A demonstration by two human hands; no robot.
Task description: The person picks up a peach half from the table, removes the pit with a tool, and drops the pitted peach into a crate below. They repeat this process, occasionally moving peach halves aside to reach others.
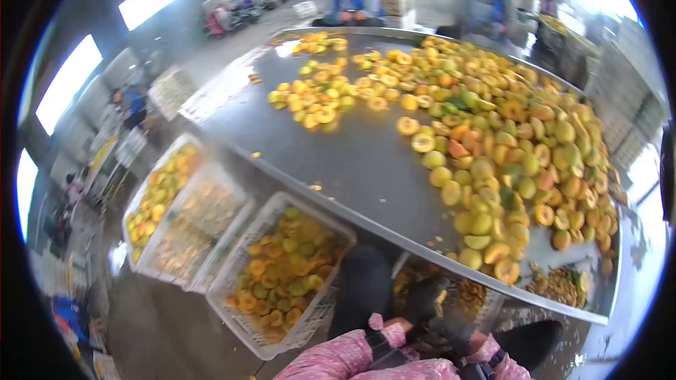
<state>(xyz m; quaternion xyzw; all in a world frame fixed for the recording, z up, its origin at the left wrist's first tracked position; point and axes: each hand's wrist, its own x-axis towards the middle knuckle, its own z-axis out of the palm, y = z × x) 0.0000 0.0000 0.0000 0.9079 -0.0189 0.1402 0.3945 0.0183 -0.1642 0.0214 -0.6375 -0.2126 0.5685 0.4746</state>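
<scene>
Both my hands look dark and gloved, low in the view below the metal table's near edge. My left hand (422, 300) is over a crate of fruit pieces (470, 297), with a small yellow piece (441, 297) at its fingertips; whether it is gripped is unclear. My right hand (454, 331) is just beside it, smeared by motion, its fingers hidden. Halved yellow-orange fruits (486, 148) are heaped across the right of the metal table (331, 148), with a smaller group (317, 98) near its far side.
A white crate (222, 302) of fruit halves stands left of my legs. Farther left are more crates (130, 236), holding fruit and pale scraps. Brown bits (560, 286) lie at the table's near right corner. A person (348, 0) sits beyond the table, another (493, 7) farther right.
</scene>
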